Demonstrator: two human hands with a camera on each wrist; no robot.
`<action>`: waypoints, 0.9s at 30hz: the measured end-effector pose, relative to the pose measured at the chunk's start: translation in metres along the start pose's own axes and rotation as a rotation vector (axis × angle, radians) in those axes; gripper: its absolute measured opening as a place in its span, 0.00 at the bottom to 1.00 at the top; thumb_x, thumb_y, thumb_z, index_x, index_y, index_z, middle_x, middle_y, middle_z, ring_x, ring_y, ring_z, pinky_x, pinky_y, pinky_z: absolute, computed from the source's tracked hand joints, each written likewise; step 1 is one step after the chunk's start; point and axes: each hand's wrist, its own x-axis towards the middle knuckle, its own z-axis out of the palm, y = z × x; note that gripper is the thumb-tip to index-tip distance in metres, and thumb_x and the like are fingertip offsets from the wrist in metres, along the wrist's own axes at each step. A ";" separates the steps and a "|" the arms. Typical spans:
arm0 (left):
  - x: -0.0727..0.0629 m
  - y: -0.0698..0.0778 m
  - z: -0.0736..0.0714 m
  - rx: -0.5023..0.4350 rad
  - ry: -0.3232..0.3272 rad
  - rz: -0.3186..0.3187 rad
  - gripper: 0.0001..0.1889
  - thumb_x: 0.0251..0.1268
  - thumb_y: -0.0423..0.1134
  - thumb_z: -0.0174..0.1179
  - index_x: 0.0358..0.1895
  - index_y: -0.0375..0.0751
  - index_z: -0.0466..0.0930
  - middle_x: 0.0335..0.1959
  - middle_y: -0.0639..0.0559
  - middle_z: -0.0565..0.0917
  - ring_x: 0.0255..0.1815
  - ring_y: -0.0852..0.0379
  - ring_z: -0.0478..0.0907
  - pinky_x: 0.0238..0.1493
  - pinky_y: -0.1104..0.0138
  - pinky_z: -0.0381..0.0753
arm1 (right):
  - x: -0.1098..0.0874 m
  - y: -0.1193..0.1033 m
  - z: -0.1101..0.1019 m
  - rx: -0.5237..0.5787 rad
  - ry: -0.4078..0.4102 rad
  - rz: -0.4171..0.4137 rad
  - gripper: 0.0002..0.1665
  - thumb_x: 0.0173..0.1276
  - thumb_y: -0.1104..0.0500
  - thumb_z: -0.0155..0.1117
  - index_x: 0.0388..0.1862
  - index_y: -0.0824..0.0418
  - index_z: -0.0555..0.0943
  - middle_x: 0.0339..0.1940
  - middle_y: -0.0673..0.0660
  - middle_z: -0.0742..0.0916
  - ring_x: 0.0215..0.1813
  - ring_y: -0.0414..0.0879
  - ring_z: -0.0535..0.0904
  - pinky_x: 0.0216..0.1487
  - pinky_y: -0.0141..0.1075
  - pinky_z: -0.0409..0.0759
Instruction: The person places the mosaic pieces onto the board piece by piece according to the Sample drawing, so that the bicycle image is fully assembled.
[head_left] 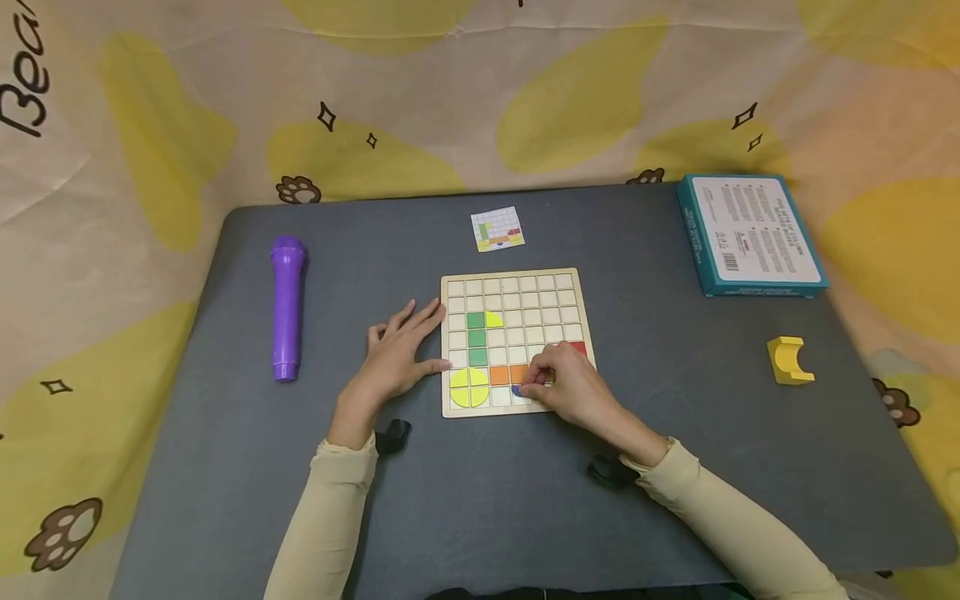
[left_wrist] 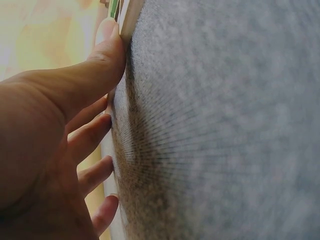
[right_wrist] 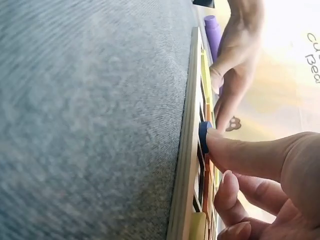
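Observation:
A square wooden grid board lies on the table with coloured tiles in some cells. My left hand rests at its left edge, fingers spread and thumb against the wooden rim. Over the lower right part of the board, my right hand pinches a small blue tile, the thumb on its face. The blue tile sits just below the orange tiles. Green tiles form a column, with a yellow quarter-round tile beside the top one. Four-part yellow circle fills the lower left corner.
A small pattern card lies beyond the board. To the left is a purple microphone-shaped object. At the right are a teal box and a yellow block with a curved notch. A red tile shows past the right hand.

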 end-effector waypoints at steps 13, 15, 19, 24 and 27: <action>0.001 0.000 0.000 0.004 0.000 -0.002 0.50 0.66 0.51 0.73 0.87 0.54 0.54 0.89 0.56 0.53 0.91 0.43 0.42 0.74 0.38 0.47 | 0.002 -0.001 -0.001 -0.038 0.012 -0.049 0.10 0.58 0.62 0.85 0.25 0.52 0.90 0.26 0.45 0.84 0.35 0.41 0.71 0.39 0.36 0.70; 0.001 0.001 0.000 0.008 -0.003 -0.005 0.50 0.66 0.51 0.73 0.87 0.54 0.54 0.89 0.56 0.53 0.91 0.43 0.42 0.74 0.38 0.47 | 0.002 -0.001 0.000 -0.032 0.039 -0.037 0.12 0.58 0.63 0.85 0.24 0.52 0.88 0.25 0.46 0.83 0.34 0.42 0.70 0.38 0.36 0.69; 0.000 0.002 -0.001 0.013 -0.006 -0.008 0.50 0.67 0.51 0.73 0.87 0.54 0.54 0.89 0.56 0.52 0.91 0.43 0.42 0.74 0.38 0.47 | 0.003 0.000 0.000 -0.025 0.078 -0.022 0.13 0.59 0.64 0.83 0.24 0.53 0.86 0.24 0.46 0.82 0.35 0.43 0.71 0.39 0.36 0.69; 0.000 0.001 -0.001 0.011 -0.003 -0.007 0.50 0.67 0.52 0.73 0.87 0.55 0.53 0.89 0.56 0.52 0.91 0.43 0.42 0.74 0.39 0.47 | 0.006 0.003 -0.008 0.000 0.133 0.014 0.08 0.65 0.62 0.80 0.30 0.56 0.86 0.27 0.50 0.83 0.38 0.48 0.74 0.41 0.39 0.70; -0.001 0.001 -0.002 0.017 -0.005 0.001 0.50 0.68 0.52 0.73 0.88 0.54 0.52 0.89 0.55 0.52 0.90 0.42 0.43 0.73 0.38 0.47 | 0.010 0.008 -0.016 0.010 0.165 0.034 0.09 0.69 0.57 0.78 0.41 0.60 0.88 0.38 0.56 0.87 0.45 0.52 0.76 0.46 0.44 0.73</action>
